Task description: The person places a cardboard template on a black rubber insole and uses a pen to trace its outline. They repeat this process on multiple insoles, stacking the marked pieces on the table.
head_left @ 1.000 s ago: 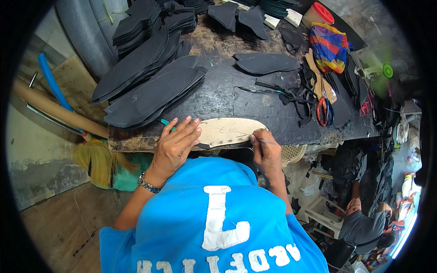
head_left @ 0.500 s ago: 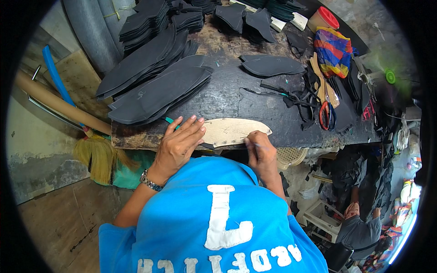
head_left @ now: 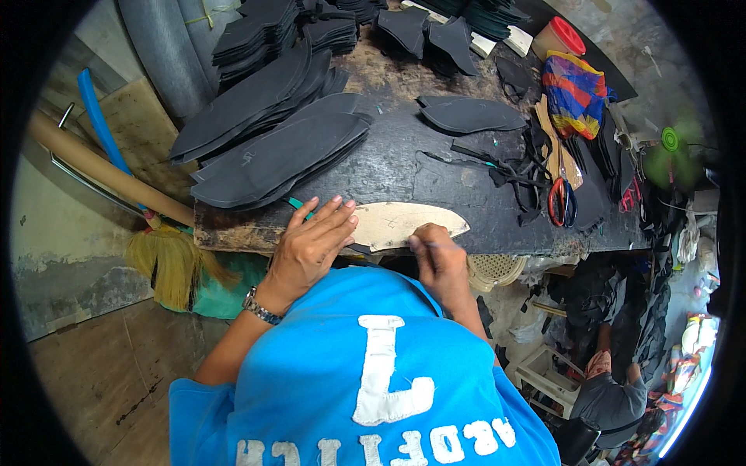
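A beige, leaf-shaped cardboard pattern (head_left: 404, 221) lies at the near edge of the black work table (head_left: 435, 175). My left hand (head_left: 311, 241) rests flat on the pattern's left end with its fingers spread, pressing it down. A green-handled tool (head_left: 298, 205) pokes out from under those fingers. My right hand (head_left: 437, 260) pinches a thin pen-like tool (head_left: 426, 245) against the pattern's near edge. A dark strip of material (head_left: 359, 249) shows under the pattern.
Stacks of black cut pieces (head_left: 272, 147) cover the table's left and back. Red-handled scissors (head_left: 561, 200), black scraps, a striped bag (head_left: 575, 85) and a red-lidded tub (head_left: 561, 35) lie to the right. A broom (head_left: 167, 260) and a cardboard tube (head_left: 101, 167) lean at the left. Another person (head_left: 614, 388) sits below right.
My right hand has crept slightly left along the pattern's near edge. My left hand stays pressed on the pattern.
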{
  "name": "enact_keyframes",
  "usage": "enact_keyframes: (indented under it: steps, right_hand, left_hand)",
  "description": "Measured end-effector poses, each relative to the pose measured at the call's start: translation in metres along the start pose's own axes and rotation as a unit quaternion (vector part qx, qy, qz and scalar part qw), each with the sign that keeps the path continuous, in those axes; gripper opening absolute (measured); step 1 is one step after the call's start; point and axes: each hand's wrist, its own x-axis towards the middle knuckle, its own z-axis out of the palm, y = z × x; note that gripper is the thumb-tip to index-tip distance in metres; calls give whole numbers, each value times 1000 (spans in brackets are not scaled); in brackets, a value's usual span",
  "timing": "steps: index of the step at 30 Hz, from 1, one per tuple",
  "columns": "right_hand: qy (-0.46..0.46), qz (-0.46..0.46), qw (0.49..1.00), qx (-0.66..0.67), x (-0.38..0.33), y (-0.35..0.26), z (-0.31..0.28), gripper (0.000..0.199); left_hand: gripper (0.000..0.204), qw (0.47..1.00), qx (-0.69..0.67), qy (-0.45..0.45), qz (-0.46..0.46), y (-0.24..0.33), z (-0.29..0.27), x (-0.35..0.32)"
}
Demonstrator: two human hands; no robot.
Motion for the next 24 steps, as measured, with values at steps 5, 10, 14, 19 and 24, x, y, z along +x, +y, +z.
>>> enact_keyframes:
  steps: [5,10,14,19,24]
  right_hand:
    - [-2,100,990,96,-1,-5,2,7]
    - [-27,-24,999,21,4,-5,10,5]
    - [-69,0,997,26,6,-5,8,17]
    - [-82,-70,994,-24,8,-6,10,7]
    - [-68,95,987,107,7,-10,10,6]
  left_hand:
    - [35,1000,-7,2,-5,2,-1,-1]
    - [34,1000,-8,3,-5,1,-1,0]
    - [33,1000,-4,3,0,1,-1,0]
    - [33,1000,-11,6,-4,0,0,-1]
    - [33,1000,-10,11,-1,0,0,-1]
